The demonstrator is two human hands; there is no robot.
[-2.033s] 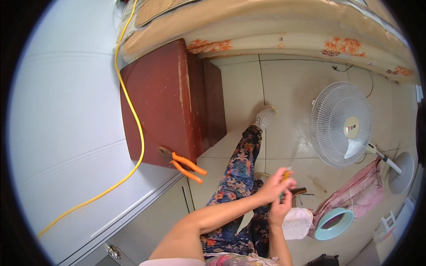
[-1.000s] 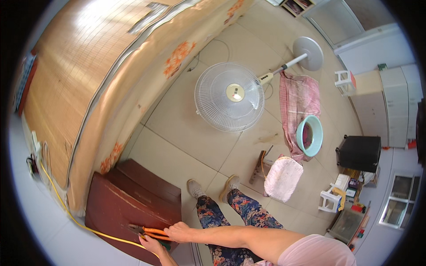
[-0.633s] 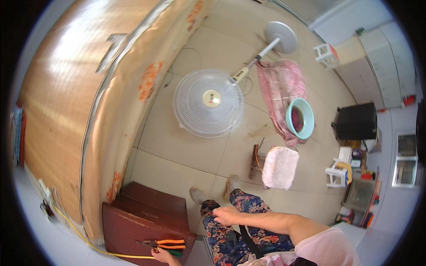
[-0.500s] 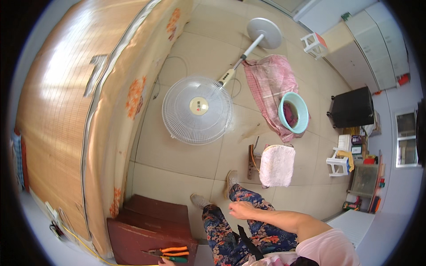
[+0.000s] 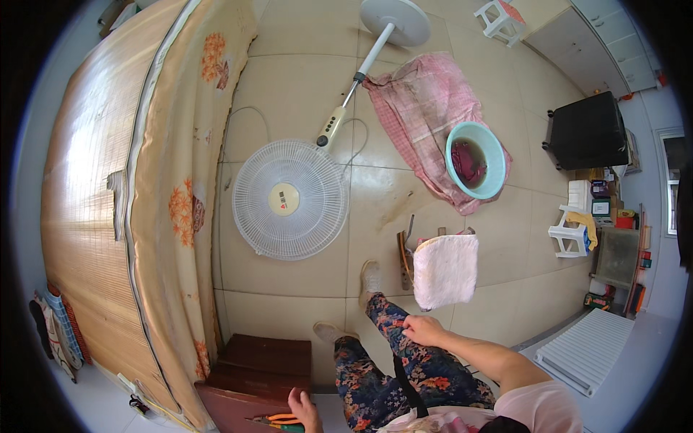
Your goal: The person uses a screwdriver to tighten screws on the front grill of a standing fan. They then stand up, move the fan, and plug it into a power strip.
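My left hand (image 5: 306,413) is raised at the lower edge, fingers stretched out and nothing in it. Next to it, orange-handled pliers (image 5: 283,418) and a tool with a green handle (image 5: 291,428) lie on a dark red wooden cabinet (image 5: 227,397), partly cut off and hidden by the hand. My right hand (image 5: 424,330) rests on my right thigh, in flowered trousers (image 5: 440,372); its fingers are loosely curled, with nothing seen in them. Ahead on the floor lies a standing fan, its round wire cage (image 5: 289,231) nearest me and its white base (image 5: 411,22) farthest away.
A small seat with a pale fluffy cover (image 5: 446,270) stands ahead of my right knee. Beyond it, a light blue basin (image 5: 493,155) with liquid and dark red cloth sits on pink checked cloth (image 5: 411,94). A mat-covered bed (image 5: 86,216) fills the left; a black suitcase (image 5: 588,135) stands right.
My left hand has risen from beside the tools, which still lie on the cabinet. My right hand has come down onto my thigh. The whole view has shifted.
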